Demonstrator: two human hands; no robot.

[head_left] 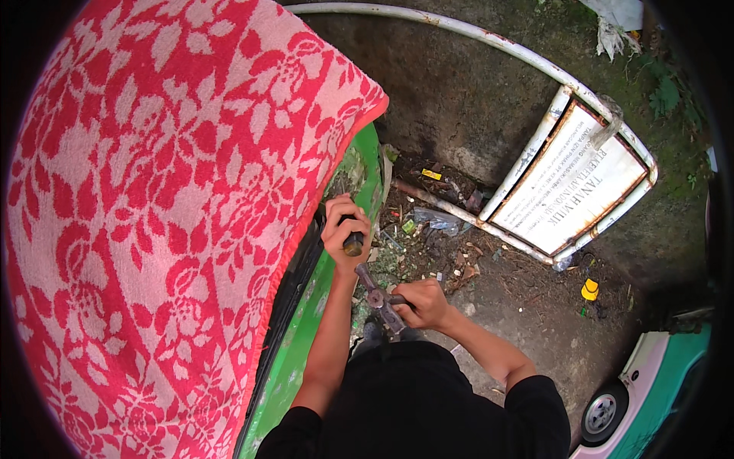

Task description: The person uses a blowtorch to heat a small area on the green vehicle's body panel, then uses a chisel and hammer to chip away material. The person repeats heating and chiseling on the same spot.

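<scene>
My left hand [345, 229] is wrapped round a black-and-yellow handle [353, 244] of a chisel-like tool. Its thin metal end points away from me at the worn edge of a green car body panel [368, 149]; the exact tip is hard to make out. In my right hand [425, 303] is the handle of a hammer, fingers closed round it. The steel hammer head [377, 297] hangs just below the tool's handle end, apart from it. A red and pink floral towel-like cloth [176, 206] covers the car's upper part on my left.
A white pipe frame [474, 30] with a rusty white sign [572, 180] leans against the mossy wall [428, 84]. Litter and rubble, including a clear plastic bottle [437, 219] and a yellow scrap [589, 290], lie on the ground. A teal-and-white vehicle [650, 390] stands at lower right.
</scene>
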